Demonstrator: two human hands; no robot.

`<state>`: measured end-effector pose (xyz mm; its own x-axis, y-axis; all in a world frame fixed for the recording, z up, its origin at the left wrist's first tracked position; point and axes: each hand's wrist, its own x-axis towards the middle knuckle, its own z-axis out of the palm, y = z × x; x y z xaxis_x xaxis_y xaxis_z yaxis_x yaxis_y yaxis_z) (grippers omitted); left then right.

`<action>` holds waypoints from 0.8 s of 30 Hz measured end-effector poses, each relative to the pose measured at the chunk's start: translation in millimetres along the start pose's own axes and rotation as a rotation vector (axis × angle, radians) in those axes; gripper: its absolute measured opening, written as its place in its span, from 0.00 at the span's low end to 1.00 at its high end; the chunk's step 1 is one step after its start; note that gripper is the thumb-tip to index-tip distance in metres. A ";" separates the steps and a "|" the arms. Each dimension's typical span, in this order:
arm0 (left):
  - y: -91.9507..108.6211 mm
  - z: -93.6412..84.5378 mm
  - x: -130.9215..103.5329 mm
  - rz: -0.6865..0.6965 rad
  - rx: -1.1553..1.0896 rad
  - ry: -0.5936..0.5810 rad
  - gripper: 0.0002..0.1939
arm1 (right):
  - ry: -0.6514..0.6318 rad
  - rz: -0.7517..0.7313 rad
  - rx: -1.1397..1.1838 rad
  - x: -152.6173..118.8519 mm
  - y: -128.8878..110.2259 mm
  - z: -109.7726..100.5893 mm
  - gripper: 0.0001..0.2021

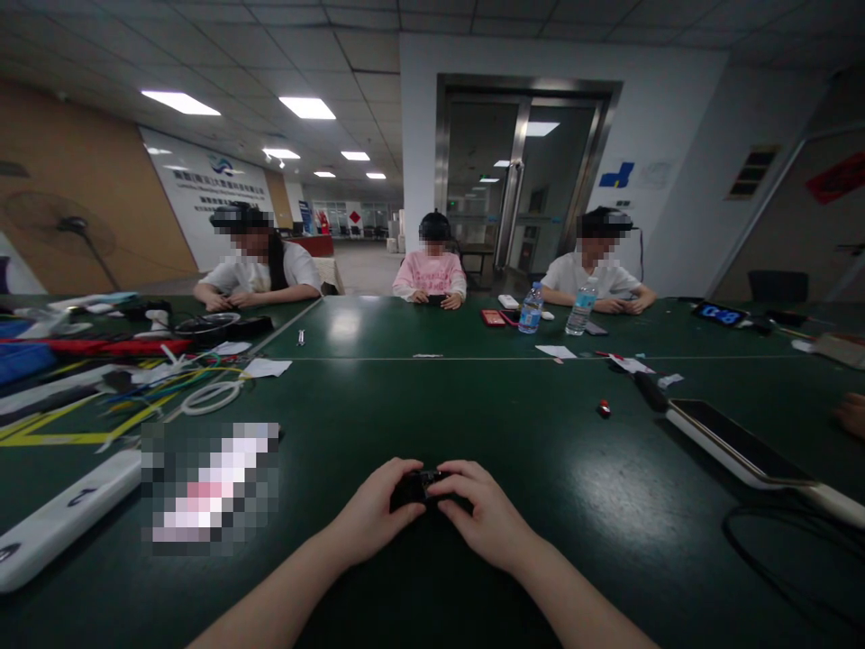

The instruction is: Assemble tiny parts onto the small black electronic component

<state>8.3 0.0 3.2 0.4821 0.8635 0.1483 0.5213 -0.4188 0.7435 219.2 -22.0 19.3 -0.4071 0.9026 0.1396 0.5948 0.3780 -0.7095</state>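
Note:
At the near middle of the table, my left hand curls its thumb and fingers around one end of a small black object. Its upper face has some lighter detail, too small and dark to identify. From the other side my right hand grips the same object between thumb and fingers. The fingers of both hands almost meet and cover much of it. Both forearms come in from the bottom edge, and the object is held low over the dark green table.
Left: a white power strip, a blurred-out phone-like item, cables and a coiled white tube. Right: a tablet-like device, a black cable, a small red item. Across sit three people behind water bottles and a digital clock.

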 end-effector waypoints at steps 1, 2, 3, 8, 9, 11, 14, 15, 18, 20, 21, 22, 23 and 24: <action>1.0 -0.4 0.4 -0.001 0.017 0.001 0.22 | -0.001 0.003 -0.005 0.4 -0.3 0.4 0.12; 2.1 -0.7 0.8 0.001 0.030 0.001 0.21 | 0.005 0.002 -0.005 0.7 -0.6 0.7 0.13; 3.1 -1.1 1.1 0.008 0.039 0.004 0.21 | 0.015 -0.001 -0.001 1.0 -0.7 0.9 0.14; 6.1 -2.3 1.9 0.046 0.057 0.016 0.21 | 0.051 -0.001 0.042 1.6 0.1 1.6 0.19; 5.8 -2.3 1.8 0.044 0.060 0.011 0.21 | 0.047 0.011 0.042 1.8 0.6 1.8 0.19; 4.1 -1.9 1.6 0.040 0.065 0.004 0.21 | 0.040 0.039 0.037 2.1 1.8 2.2 0.19; -0.4 -0.6 1.0 0.026 0.065 0.007 0.23 | 0.038 0.068 0.034 2.3 2.8 2.1 0.20; -1.7 -0.1 0.8 0.018 0.064 0.011 0.24 | 0.037 0.077 0.034 2.2 2.8 1.9 0.21; -3.6 0.6 0.5 0.007 0.071 0.013 0.25 | 0.029 0.118 0.025 2.1 1.9 1.2 0.21; -2.6 0.4 0.4 0.016 0.080 0.011 0.22 | 0.021 0.143 0.011 2.4 1.4 1.1 0.21; -1.7 0.1 0.4 0.021 0.084 0.014 0.22 | 0.021 0.149 0.005 2.7 1.2 1.2 0.21; -0.7 -0.1 0.5 0.023 0.087 0.020 0.22 | 0.024 0.152 0.002 3.1 1.1 1.4 0.21; 0.0 -0.2 0.5 0.022 0.090 0.025 0.22 | 0.027 0.153 0.000 3.4 1.1 1.6 0.21; 0.5 -0.2 0.5 0.019 0.094 0.027 0.22 | 0.033 0.156 0.000 3.6 1.3 1.8 0.21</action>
<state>8.6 0.3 3.8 0.4739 0.8620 0.1799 0.5770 -0.4583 0.6760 217.3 -18.6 17.7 -0.2873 0.9565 0.0503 0.6491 0.2331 -0.7241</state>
